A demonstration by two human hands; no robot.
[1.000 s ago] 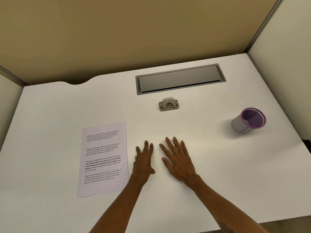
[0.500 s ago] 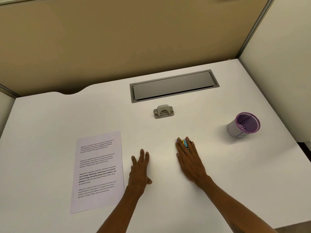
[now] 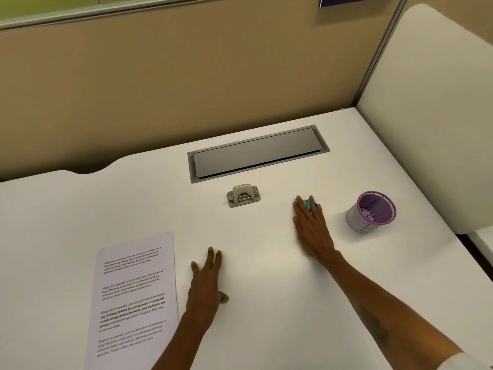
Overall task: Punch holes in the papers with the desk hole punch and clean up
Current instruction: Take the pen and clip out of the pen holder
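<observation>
Paper, a printed sheet, is lying flat at the near left of the white desk, well apart from the hole punch. A grey hatch is sitting closed in the desk's far side. The left hand is resting palm down just right of the paper, fingers straight and close together, thumb out. The right hand is lying flat farther out, between punch and cup, fingers straight and together. A small blue-and-yellow thing is showing among them, too small to identify. A purple-rimmed cup is standing at the right. The beige hole punch is sitting just in front of the hatch, untouched. Small pale bits are lying inside the cup.
</observation>
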